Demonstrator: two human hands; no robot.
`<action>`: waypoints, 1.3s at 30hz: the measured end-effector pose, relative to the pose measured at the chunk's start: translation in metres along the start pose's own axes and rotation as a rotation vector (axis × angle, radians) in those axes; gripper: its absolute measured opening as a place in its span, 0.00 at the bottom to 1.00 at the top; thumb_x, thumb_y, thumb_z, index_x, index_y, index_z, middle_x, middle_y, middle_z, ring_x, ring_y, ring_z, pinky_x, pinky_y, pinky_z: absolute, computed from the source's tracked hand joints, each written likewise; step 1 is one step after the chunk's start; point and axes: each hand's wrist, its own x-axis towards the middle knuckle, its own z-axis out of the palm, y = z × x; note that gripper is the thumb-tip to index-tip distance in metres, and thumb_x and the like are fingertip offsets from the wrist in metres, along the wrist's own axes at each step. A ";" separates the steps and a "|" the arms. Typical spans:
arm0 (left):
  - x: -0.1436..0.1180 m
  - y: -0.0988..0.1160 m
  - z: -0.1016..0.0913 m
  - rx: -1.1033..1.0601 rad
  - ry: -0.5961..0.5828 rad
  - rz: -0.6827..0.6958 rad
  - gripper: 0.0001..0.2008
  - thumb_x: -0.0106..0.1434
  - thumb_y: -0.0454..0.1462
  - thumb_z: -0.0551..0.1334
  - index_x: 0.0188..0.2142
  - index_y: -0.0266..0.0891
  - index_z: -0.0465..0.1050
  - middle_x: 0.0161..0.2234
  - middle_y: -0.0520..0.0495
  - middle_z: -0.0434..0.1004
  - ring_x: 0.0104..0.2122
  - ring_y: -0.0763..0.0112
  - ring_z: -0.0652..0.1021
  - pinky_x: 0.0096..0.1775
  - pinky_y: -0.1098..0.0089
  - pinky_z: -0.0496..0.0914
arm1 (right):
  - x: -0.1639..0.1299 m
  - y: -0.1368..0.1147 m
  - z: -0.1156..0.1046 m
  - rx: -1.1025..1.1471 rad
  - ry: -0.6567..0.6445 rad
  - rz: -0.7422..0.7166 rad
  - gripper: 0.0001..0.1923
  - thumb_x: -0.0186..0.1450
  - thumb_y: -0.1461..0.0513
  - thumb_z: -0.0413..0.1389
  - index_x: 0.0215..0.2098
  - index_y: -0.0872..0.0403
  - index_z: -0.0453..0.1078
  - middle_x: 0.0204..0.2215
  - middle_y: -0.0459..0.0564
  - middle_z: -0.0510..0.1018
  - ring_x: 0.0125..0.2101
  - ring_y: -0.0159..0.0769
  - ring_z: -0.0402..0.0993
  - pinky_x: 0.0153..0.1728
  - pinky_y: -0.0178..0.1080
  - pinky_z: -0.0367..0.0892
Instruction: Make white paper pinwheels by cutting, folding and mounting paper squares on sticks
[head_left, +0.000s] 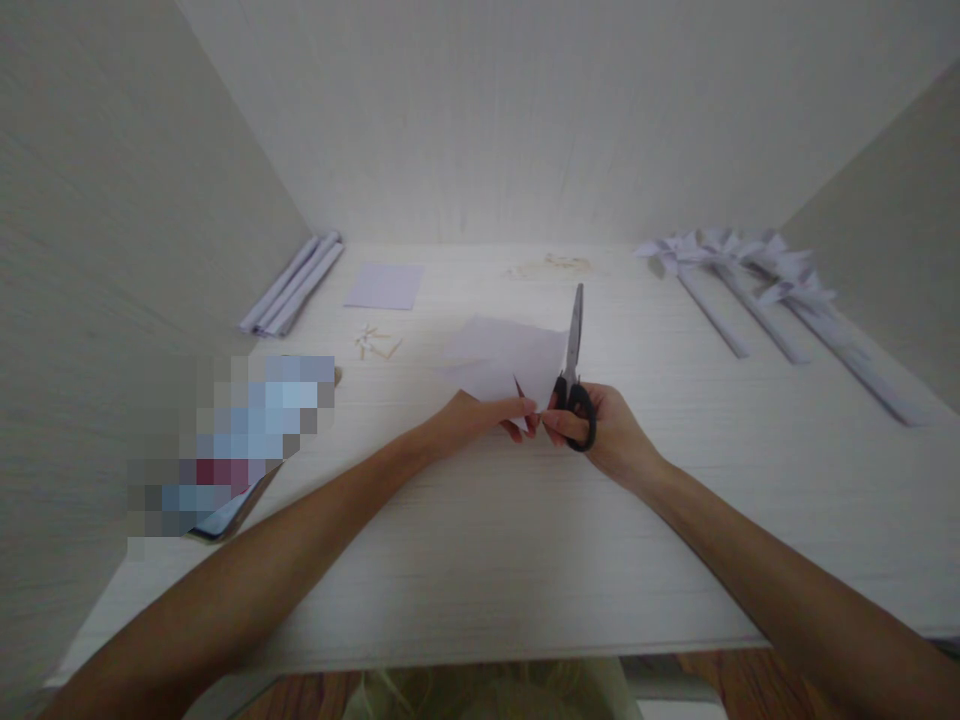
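Near the middle of the table, my left hand pinches the near edge of a pale sheet of paper, thumb on top. The sheet is raised toward my hands, and slits seem to run in from its edges. In my right hand are black-handled scissors, fingers through the loops. Their blades point away from me, close together, just beyond the sheet's right edge. My right fingertips are close to the paper's near corner; whether they touch it I cannot tell.
At the back left lie rolled paper tubes and a square paper. Small sticks lie nearby, with more sticks at the back. Paper pinwheels on paper handles lie at right. A blurred-out device sits at left. Walls enclose the table.
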 end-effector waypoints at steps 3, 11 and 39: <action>0.000 0.001 0.001 -0.011 0.000 0.007 0.08 0.50 0.38 0.59 0.23 0.33 0.69 0.21 0.50 0.72 0.22 0.76 0.71 0.24 0.74 0.66 | 0.000 0.001 0.000 0.021 0.011 0.010 0.09 0.49 0.60 0.58 0.19 0.57 0.64 0.13 0.42 0.66 0.15 0.24 0.57 0.17 0.31 0.51; -0.001 0.001 0.001 -0.001 0.005 0.020 0.07 0.51 0.37 0.58 0.23 0.33 0.70 0.21 0.50 0.72 0.22 0.75 0.72 0.24 0.74 0.67 | 0.000 0.004 -0.001 0.058 -0.020 0.020 0.10 0.51 0.59 0.58 0.19 0.57 0.64 0.13 0.41 0.65 0.15 0.24 0.57 0.17 0.32 0.50; -0.003 0.007 0.007 0.158 0.039 0.016 0.09 0.52 0.37 0.56 0.22 0.33 0.69 0.20 0.49 0.72 0.22 0.75 0.71 0.25 0.73 0.67 | 0.000 0.003 0.002 0.091 0.023 0.060 0.09 0.50 0.61 0.58 0.19 0.57 0.64 0.12 0.41 0.66 0.14 0.23 0.55 0.15 0.31 0.45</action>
